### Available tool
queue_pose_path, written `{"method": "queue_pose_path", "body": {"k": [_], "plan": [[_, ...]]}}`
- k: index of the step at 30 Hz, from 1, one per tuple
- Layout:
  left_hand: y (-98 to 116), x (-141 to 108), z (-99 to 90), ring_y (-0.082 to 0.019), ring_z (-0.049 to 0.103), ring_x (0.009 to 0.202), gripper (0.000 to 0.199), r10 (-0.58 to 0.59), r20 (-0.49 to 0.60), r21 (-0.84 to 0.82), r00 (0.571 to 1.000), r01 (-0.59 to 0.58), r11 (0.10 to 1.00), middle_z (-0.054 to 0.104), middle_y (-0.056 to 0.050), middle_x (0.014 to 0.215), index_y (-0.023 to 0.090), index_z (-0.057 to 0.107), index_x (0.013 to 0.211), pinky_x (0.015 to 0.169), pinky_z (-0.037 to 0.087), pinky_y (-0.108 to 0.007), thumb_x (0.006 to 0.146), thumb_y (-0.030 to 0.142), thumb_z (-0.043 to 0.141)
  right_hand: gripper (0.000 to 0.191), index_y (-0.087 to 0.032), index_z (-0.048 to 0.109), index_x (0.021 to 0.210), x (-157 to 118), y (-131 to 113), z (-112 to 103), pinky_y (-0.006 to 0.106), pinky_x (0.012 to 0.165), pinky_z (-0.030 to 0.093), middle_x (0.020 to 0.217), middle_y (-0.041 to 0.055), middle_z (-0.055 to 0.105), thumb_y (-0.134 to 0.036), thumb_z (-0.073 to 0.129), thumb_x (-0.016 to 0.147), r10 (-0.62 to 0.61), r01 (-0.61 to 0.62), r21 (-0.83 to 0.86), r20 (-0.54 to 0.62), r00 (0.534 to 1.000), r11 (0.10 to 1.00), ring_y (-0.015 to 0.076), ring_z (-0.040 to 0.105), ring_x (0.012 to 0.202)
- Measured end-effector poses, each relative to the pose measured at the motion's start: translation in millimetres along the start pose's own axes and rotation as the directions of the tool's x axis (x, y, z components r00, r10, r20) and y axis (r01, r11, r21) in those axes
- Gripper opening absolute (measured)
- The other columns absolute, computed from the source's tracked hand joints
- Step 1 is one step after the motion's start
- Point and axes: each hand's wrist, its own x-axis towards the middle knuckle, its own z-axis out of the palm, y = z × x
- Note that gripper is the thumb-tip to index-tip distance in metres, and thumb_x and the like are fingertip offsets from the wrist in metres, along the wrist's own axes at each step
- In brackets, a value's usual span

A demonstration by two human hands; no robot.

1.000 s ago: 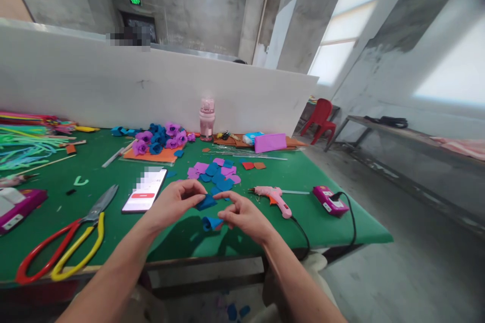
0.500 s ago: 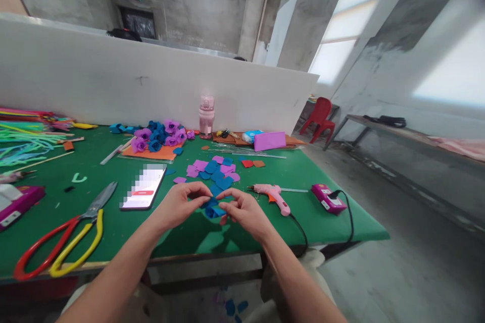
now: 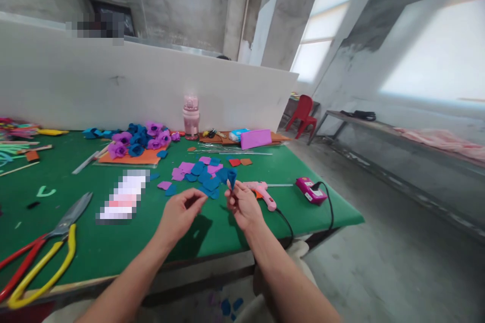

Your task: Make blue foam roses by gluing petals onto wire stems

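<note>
Upright in my right hand (image 3: 243, 203) is a small rolled blue paper flower (image 3: 232, 177), pinched at its lower end. My left hand (image 3: 184, 214) is closed in a pinch to its left, apart from the flower; whatever lies between its fingertips is too small to make out. Just beyond my hands, blue and purple paper petals (image 3: 209, 182) lie scattered on the green table. A pink glue gun (image 3: 268, 201) rests right of my right hand, partly hidden by it.
Large scissors (image 3: 68, 222) and a blurred phone (image 3: 127, 196) lie at left. Behind are finished purple and blue flowers (image 3: 140, 140), a pink bottle (image 3: 191, 118) and a purple paper roll (image 3: 256, 139). A magenta power strip (image 3: 310, 191) sits at right.
My hands have parted. The blue flower, which was low between both hands, is now raised upright in my right hand. The view has turned to the right.
</note>
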Motion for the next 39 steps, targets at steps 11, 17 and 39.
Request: {"method": "queue_pose_path", "body": {"k": [11, 17, 39], "plan": [[6.2, -5.4, 33.2, -0.017, 0.061, 0.074, 0.018, 0.087, -0.087, 0.075, 0.992, -0.081, 0.994, 0.069, -0.001, 0.083, 0.024, 0.070, 0.085, 0.069, 0.044, -0.027, 0.077, 0.033, 0.057, 0.033, -0.018, 0.054, 0.069, -2.8, 22.3, 16.0, 0.017, 0.035, 0.015, 0.044, -0.0095, 0.042, -0.039, 0.075, 0.056, -0.028, 0.027, 0.135, 0.005, 1.000, 0.990, 0.0017, 0.027, 0.034], [5.7, -8.5, 40.5, -0.015, 0.059, 0.069, 0.021, 0.120, -0.057, 0.072, 0.991, -0.116, 0.991, 0.065, -0.001, 0.075, 0.021, 0.071, 0.086, 0.065, 0.044, -0.025, 0.079, 0.028, 0.052, 0.035, -0.016, 0.059, 0.074, -2.1, 30.5, 21.2, 0.019, 0.036, 0.016, 0.041, -0.0104, 0.038, -0.041, 0.074, 0.054, -0.105, 0.115, 0.109, -0.096, 0.990, 0.987, 0.0027, 0.026, 0.035], [15.1, -1.7, 9.4, -0.011, 0.055, 0.056, 0.017, -0.140, -0.124, -0.402, 0.982, 0.080, 0.912, 0.067, -0.002, 0.069, 0.016, 0.062, 0.073, 0.057, 0.045, -0.023, 0.068, 0.031, 0.067, 0.028, -0.017, 0.067, 0.074, 5.2, -1.8, 6.4, 0.022, 0.060, 0.040, 0.071, -0.0004, 0.061, -0.034, 0.076, 0.054, -0.224, 0.216, -0.063, -0.203, 0.953, 0.974, 0.0103, 0.051, 0.064]]}}
